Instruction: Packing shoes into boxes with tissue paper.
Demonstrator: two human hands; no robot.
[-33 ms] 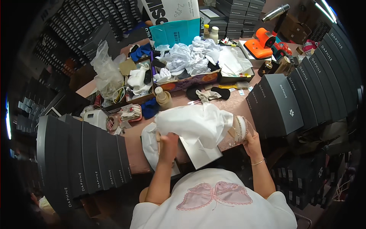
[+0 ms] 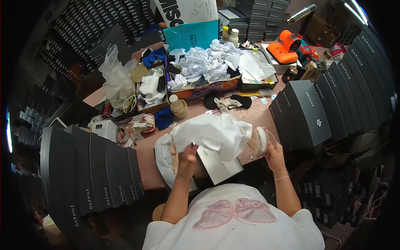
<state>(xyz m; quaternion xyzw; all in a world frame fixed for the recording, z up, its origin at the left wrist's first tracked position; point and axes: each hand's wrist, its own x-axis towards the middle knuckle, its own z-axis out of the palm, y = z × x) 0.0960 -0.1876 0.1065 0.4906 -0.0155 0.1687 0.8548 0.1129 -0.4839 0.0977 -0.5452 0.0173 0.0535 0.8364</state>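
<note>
In front of me a large sheet of white tissue paper [image 2: 204,131] lies bunched over the table, its right end against a beaded-strap shoe [image 2: 261,141]. My right hand [image 2: 273,155] is closed round the outer end of that shoe, where clear plastic also shows. My left hand [image 2: 188,161] is just below the tissue's near left edge, its fingers blurred. Beside it, a beige shoe [image 2: 173,155] sits partly hidden on white paper [image 2: 163,152] at the left. Under the tissue, an open white-lined box [image 2: 218,168] reaches the table's front edge.
Rows of dark shoe boxes flank me at the left [image 2: 91,166] and right [image 2: 306,112]. A cream bottle [image 2: 178,107] stands behind the tissue, near black insoles [image 2: 241,101]. Farther back are a bin of crumpled paper [image 2: 210,62] and an orange tool [image 2: 284,48].
My left hand has shifted slightly right, away from the beige shoe, which shows more now. The tissue's left end has moved a little to the right. My right hand stays almost still.
</note>
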